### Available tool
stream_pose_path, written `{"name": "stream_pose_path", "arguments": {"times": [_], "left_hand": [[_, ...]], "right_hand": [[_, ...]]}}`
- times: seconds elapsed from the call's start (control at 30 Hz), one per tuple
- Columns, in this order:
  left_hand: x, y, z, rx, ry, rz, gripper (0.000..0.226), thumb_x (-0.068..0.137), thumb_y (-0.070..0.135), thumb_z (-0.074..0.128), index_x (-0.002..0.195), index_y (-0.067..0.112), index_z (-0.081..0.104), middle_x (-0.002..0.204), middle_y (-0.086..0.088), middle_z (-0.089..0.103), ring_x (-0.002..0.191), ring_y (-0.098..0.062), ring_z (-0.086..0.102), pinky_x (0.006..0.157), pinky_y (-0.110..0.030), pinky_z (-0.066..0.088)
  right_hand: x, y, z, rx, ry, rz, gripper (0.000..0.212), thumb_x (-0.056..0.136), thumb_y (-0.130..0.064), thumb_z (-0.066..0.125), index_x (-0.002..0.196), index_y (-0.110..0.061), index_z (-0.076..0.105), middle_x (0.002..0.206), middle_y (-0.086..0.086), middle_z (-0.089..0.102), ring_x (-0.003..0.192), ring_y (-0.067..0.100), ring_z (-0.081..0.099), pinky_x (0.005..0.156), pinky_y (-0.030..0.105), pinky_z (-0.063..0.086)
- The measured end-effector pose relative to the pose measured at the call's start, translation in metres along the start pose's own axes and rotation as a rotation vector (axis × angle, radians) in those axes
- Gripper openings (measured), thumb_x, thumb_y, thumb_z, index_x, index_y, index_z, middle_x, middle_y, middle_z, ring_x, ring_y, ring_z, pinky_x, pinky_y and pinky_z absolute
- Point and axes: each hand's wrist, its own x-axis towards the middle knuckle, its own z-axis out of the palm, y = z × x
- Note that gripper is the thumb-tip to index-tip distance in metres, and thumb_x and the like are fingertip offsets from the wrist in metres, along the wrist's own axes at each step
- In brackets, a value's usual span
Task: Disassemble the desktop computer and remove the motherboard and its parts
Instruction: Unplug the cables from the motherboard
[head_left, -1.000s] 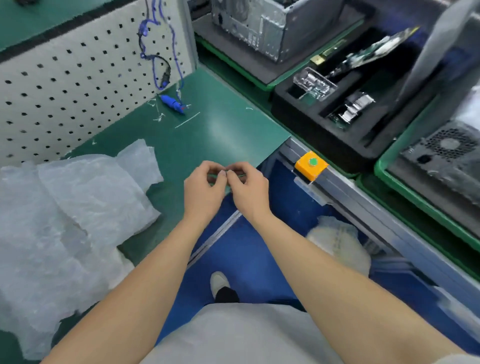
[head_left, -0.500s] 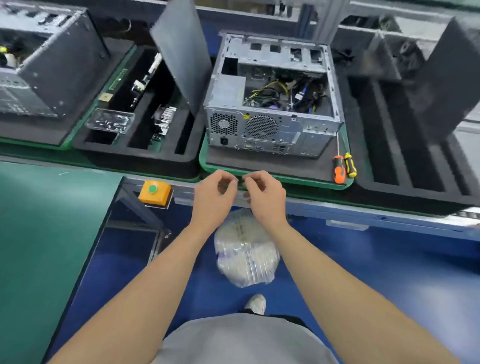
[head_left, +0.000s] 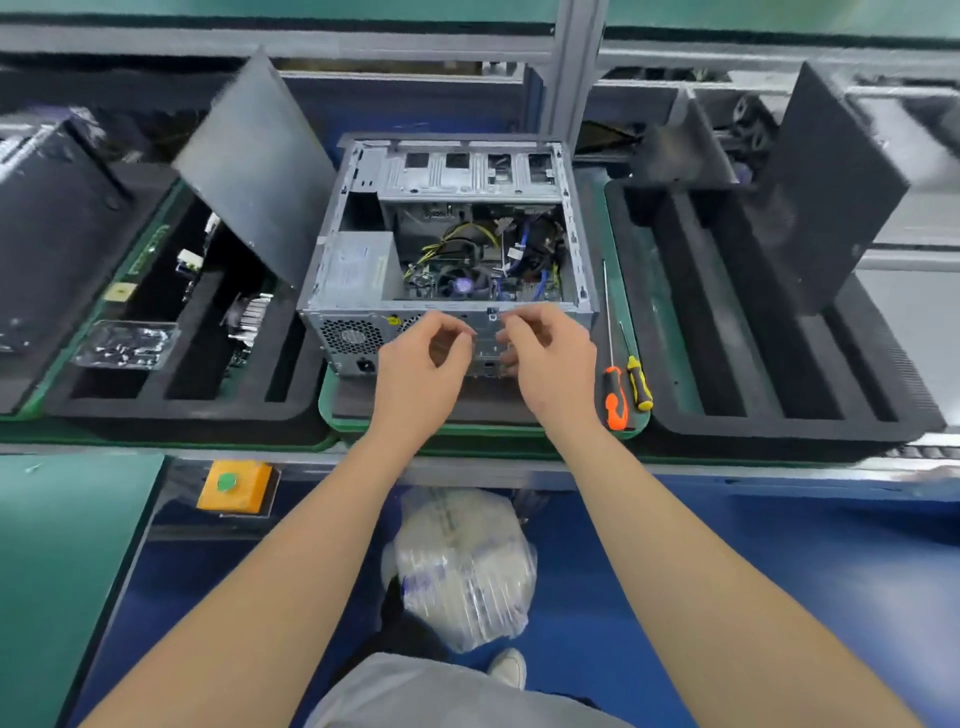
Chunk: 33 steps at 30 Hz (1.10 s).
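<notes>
An open grey desktop case (head_left: 467, 156) lies on its side on a green tray (head_left: 328, 415), straight ahead of me. Inside it I see the motherboard (head_left: 470, 283) with its fan, yellow and blue cables, and the power supply (head_left: 358, 270) at the left. My left hand (head_left: 421, 369) and my right hand (head_left: 553, 364) hover side by side in front of the case's rear panel. Their fingers are loosely curled and I see nothing held in either. Two screwdrivers lie on the tray right of the case, one orange-handled (head_left: 614, 397) and one yellow-handled (head_left: 639, 384).
A black foam tray (head_left: 197, 410) at the left holds removed parts, a clear screw box (head_left: 124, 345) and a leaning side panel (head_left: 254, 171). Another foam tray (head_left: 779, 426) stands at the right. An orange button box (head_left: 234, 486) sits on the rail. A plastic bag (head_left: 462, 566) lies on the floor.
My view swung from the green bench at the left to the conveyor. My hands, which pinched something small together, have parted and risen in front of the case.
</notes>
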Motion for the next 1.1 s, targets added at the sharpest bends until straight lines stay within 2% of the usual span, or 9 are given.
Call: {"name": "stream_pose_path", "arguments": {"times": [0.23, 0.37, 0.43, 0.5, 0.6, 0.77, 0.87, 1.0, 1.1], "left_hand": [[0.106, 0.006, 0.0, -0.043, -0.04, 0.034, 0.012, 0.095, 0.023, 0.061, 0.096, 0.031, 0.07, 0.081, 0.015, 0.072, 0.078, -0.002, 0.068, 0.067, -0.011, 0.049], [0.164, -0.008, 0.009, 0.022, -0.113, 0.018, 0.016, 0.092, 0.017, 0.064, 0.092, 0.032, 0.07, 0.078, 0.018, 0.069, 0.078, 0.006, 0.063, 0.064, -0.002, 0.042], [0.191, -0.019, 0.016, 0.105, -0.219, 0.051, 0.019, 0.092, 0.016, 0.063, 0.094, 0.034, 0.07, 0.084, 0.021, 0.068, 0.084, 0.007, 0.062, 0.07, -0.004, 0.042], [0.215, -0.03, 0.026, 0.163, -0.329, 0.128, 0.022, 0.092, 0.013, 0.061, 0.099, 0.031, 0.072, 0.097, 0.015, 0.07, 0.091, -0.001, 0.064, 0.085, -0.021, 0.051], [0.247, -0.042, 0.045, 0.279, -0.409, 0.28, 0.026, 0.091, 0.008, 0.06, 0.105, 0.025, 0.074, 0.123, 0.002, 0.064, 0.121, -0.02, 0.055, 0.109, -0.04, 0.041], [0.272, -0.054, 0.071, 0.381, -0.509, 0.42, 0.022, 0.092, 0.014, 0.064, 0.108, 0.027, 0.073, 0.166, -0.004, 0.03, 0.158, -0.023, 0.012, 0.125, -0.044, 0.004], [0.274, -0.059, 0.08, 0.345, -0.486, 0.414, 0.019, 0.094, 0.019, 0.063, 0.104, 0.028, 0.075, 0.167, -0.004, 0.03, 0.158, -0.02, 0.014, 0.124, -0.045, 0.006], [0.272, -0.065, 0.086, 0.433, -0.473, 0.444, 0.021, 0.093, 0.031, 0.066, 0.109, 0.031, 0.079, 0.168, 0.0, 0.027, 0.157, -0.022, 0.016, 0.123, -0.05, 0.009], [0.271, -0.066, 0.087, 0.476, -0.485, 0.461, 0.017, 0.091, 0.037, 0.069, 0.106, 0.034, 0.078, 0.168, 0.001, 0.026, 0.156, -0.023, 0.017, 0.12, -0.047, 0.007]], "right_hand": [[0.09, -0.028, 0.015, -0.001, 0.085, -0.01, 0.013, 0.097, -0.018, 0.061, 0.092, -0.021, 0.073, 0.079, -0.002, 0.075, 0.064, 0.011, 0.07, 0.064, 0.034, 0.06], [0.146, -0.023, 0.028, -0.029, 0.114, 0.206, 0.012, 0.094, -0.023, 0.06, 0.09, -0.021, 0.072, 0.078, -0.003, 0.074, 0.072, 0.021, 0.07, 0.065, 0.036, 0.057], [0.17, -0.013, 0.036, 0.019, 0.115, 0.407, 0.01, 0.093, -0.024, 0.058, 0.089, -0.017, 0.064, 0.08, 0.001, 0.067, 0.071, 0.027, 0.058, 0.062, 0.037, 0.048], [0.189, -0.002, 0.042, 0.059, 0.133, 0.605, 0.017, 0.093, -0.025, 0.057, 0.103, -0.012, 0.062, 0.09, 0.008, 0.057, 0.082, 0.025, 0.051, 0.069, 0.037, 0.041], [0.207, 0.007, 0.051, 0.166, 0.203, 0.769, 0.031, 0.096, -0.029, 0.056, 0.117, -0.008, 0.061, 0.101, 0.013, 0.061, 0.093, 0.029, 0.057, 0.072, 0.038, 0.043], [0.224, 0.015, 0.064, 0.328, 0.404, 0.759, 0.03, 0.097, -0.026, 0.049, 0.115, -0.006, 0.064, 0.093, 0.012, 0.059, 0.076, 0.026, 0.051, 0.066, 0.036, 0.043], [0.223, 0.023, 0.069, 0.386, 0.488, 0.732, 0.038, 0.099, -0.03, 0.05, 0.129, -0.008, 0.06, 0.104, 0.008, 0.061, 0.081, 0.02, 0.051, 0.063, 0.032, 0.039], [0.225, 0.029, 0.065, 0.49, 0.473, 0.727, 0.027, 0.103, -0.035, 0.049, 0.114, -0.017, 0.067, 0.097, 0.0, 0.069, 0.08, 0.013, 0.061, 0.059, 0.026, 0.043], [0.228, 0.032, 0.065, 0.505, 0.417, 0.714, 0.041, 0.099, -0.045, 0.056, 0.128, -0.018, 0.066, 0.12, 0.003, 0.068, 0.106, 0.017, 0.063, 0.077, 0.031, 0.05]]}}
